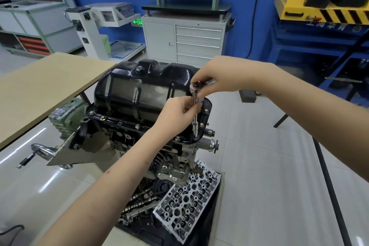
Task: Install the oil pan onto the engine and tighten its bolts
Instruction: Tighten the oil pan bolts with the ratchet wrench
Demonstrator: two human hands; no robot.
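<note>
Shop floor w/ tiled ground, pan (pixel 139 88) sat bolted on engine (pixel 123 142), looked stiff & slick so grab the flange; right hand (pixel 217 78) gripped ratchet (pixel 196 88), left hand (pixel 177 114) pinched extension (pixel 195 118).

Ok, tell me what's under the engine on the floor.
A dark mat holds a silver cylinder head, camshafts and loose springs. The engine and the left forearm hide the mat's far part.

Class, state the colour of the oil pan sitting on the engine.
Glossy black; the oil pan shows best in the head view, the only view given.
</note>
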